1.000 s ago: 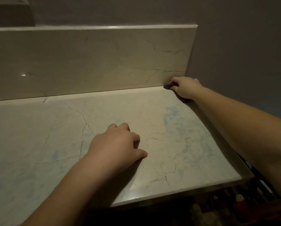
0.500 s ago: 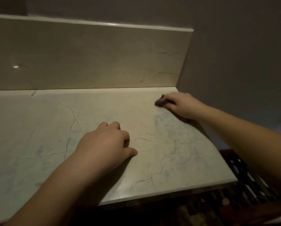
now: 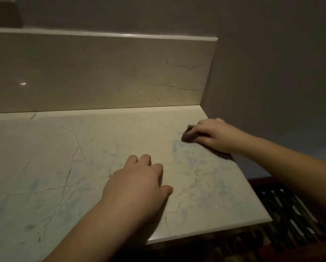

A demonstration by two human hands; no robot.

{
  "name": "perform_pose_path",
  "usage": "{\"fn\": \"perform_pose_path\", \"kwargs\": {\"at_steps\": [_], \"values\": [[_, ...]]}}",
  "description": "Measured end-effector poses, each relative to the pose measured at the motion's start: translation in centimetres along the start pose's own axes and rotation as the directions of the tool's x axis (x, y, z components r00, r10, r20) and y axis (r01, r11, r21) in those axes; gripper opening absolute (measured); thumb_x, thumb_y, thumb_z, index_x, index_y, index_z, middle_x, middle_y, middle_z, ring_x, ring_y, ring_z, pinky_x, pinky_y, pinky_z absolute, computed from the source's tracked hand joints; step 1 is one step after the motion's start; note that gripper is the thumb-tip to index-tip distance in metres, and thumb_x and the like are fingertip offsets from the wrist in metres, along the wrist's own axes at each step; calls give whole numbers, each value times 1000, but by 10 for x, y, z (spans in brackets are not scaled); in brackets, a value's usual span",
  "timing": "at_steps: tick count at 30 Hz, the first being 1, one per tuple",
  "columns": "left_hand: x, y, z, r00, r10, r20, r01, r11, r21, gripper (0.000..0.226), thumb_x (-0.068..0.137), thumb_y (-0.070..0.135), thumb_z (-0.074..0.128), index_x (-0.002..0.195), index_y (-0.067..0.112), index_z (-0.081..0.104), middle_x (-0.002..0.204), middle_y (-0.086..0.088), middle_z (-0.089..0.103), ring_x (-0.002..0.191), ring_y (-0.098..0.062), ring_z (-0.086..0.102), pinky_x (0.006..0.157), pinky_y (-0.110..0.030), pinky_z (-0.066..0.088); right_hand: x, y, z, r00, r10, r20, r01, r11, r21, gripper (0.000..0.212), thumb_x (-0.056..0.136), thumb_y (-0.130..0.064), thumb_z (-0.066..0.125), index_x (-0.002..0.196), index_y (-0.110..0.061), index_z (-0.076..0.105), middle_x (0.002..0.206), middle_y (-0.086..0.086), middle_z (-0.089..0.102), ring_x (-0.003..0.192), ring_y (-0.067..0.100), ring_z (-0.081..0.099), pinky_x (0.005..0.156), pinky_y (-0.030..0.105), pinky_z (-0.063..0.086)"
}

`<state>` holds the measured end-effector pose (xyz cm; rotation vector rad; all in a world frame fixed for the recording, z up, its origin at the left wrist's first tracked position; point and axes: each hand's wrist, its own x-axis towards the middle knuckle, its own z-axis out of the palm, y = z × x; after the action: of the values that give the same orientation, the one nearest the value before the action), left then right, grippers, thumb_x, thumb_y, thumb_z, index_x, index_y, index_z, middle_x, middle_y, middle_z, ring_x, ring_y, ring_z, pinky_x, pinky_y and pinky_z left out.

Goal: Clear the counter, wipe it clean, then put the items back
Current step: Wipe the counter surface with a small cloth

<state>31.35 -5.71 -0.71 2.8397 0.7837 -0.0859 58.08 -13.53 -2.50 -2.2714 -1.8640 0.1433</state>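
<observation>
A pale marble counter (image 3: 94, 152) with dark veins and faint bluish smears fills the view. My right hand (image 3: 213, 136) lies near the counter's right edge and presses a small dark cloth (image 3: 187, 136) onto the stone, fingers curled over it. Most of the cloth is hidden under the hand. My left hand (image 3: 137, 184) rests palm down in the middle of the counter, fingers loosely bent, holding nothing.
A marble backsplash (image 3: 101, 72) rises behind the counter and ends at a grey wall (image 3: 271, 63) on the right. Beyond the counter's right and front edges lies a dark slatted floor grate (image 3: 294, 210).
My right hand has drawn the cloth from the back right corner toward me along the right edge. My left hand has stayed put on the counter.
</observation>
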Motion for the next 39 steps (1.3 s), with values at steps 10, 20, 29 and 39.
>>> {"fn": "perform_pose_path", "kwargs": {"at_steps": [10,20,29,39], "values": [[2,3,-1,1000,-14,27,13,999,42,51,90,64,41,133,37,47,132,12,40,121,-12,33,87,-33,47,80,72,1,926,327,-190,-331,944,11,28,95,-36,49,118,-23,60,119,6,61,112,28,54,90,40,43],[3,4,-2,999,-2,40,-2,995,102,51,90,66,39,131,37,49,131,10,42,120,-12,34,84,-32,46,-16,33,-3,1000,-15,-27,16,999,46,21,94,-37,53,111,-43,62,96,-16,55,96,2,45,82,32,32],[4,6,-2,999,-5,43,-2,989,151,57,90,68,37,138,37,44,133,9,43,121,-14,37,90,-35,48,45,48,-4,968,215,-127,-215,977,11,28,97,-38,47,121,-34,60,111,-2,55,114,23,49,94,42,34],[3,5,-2,999,-3,41,-5,985,174,50,89,69,36,127,39,50,126,10,45,116,-13,39,85,-34,48,-52,4,-4,994,-102,50,101,995,26,23,94,-32,55,116,-40,61,97,-17,49,98,0,40,83,31,26]]}}
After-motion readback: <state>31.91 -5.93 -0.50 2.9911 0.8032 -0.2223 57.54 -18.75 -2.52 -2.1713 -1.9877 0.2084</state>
